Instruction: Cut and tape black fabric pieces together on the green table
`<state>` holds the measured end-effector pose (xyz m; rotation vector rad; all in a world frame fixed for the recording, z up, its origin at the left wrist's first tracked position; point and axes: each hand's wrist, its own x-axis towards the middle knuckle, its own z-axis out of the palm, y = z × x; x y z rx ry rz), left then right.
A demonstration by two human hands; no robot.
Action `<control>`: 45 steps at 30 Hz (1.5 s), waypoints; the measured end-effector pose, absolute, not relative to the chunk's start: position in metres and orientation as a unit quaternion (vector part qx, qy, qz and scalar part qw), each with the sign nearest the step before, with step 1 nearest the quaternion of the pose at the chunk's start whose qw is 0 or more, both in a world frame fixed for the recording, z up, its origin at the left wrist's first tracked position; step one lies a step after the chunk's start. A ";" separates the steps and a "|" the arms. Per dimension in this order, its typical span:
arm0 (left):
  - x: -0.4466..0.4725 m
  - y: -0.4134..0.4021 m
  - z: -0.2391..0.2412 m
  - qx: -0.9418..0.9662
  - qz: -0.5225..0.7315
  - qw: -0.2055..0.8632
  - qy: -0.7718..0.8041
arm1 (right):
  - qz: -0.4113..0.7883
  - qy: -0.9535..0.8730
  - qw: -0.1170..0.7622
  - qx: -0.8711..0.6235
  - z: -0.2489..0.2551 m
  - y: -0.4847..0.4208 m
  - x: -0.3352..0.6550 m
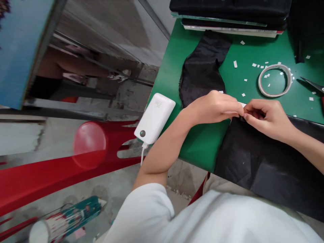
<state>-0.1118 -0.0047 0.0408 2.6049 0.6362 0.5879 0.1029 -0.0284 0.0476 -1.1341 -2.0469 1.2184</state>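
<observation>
My left hand (215, 108) and my right hand (265, 118) meet fingertip to fingertip over the top edge of a black fabric piece (265, 162) that lies on the green table (199, 145). Both pinch a small white strip of tape (242, 105) at that edge, fingers closed. A second black fabric piece (202, 71) lies just behind my left hand. A roll of white tape (274, 81) rests further back on the right.
A white power bank (155, 118) with a cable sits at the table's left edge. Several white paper bits dot the table. Scissors (314, 86) lie at the far right. Stacked black material (230, 13) sits at the back. A red frame (63, 168) stands left.
</observation>
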 end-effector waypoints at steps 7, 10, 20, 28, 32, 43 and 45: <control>-0.114 -0.004 0.038 0.929 0.251 0.181 0.202 | 0.464 -0.740 0.243 -0.422 0.047 -0.028 0.103; -0.116 -0.003 0.039 0.930 0.230 0.198 0.209 | 0.468 -0.736 0.243 -0.425 0.047 -0.028 0.103; -0.116 -0.003 0.041 0.932 0.216 0.200 0.211 | 0.450 -0.749 0.238 -0.425 0.047 -0.028 0.102; -0.115 -0.003 0.039 0.927 0.233 0.202 0.215 | 0.462 -0.742 0.225 -0.430 0.049 -0.027 0.103; -0.116 -0.003 0.039 0.924 0.240 0.217 0.204 | 0.465 -0.740 0.227 -0.430 0.049 -0.028 0.102; -0.116 -0.004 0.041 0.934 0.215 0.194 0.210 | 0.455 -0.753 0.224 -0.420 0.047 -0.028 0.103; -0.116 -0.004 0.042 0.936 0.204 0.190 0.213 | 0.450 -0.756 0.224 -0.420 0.047 -0.028 0.103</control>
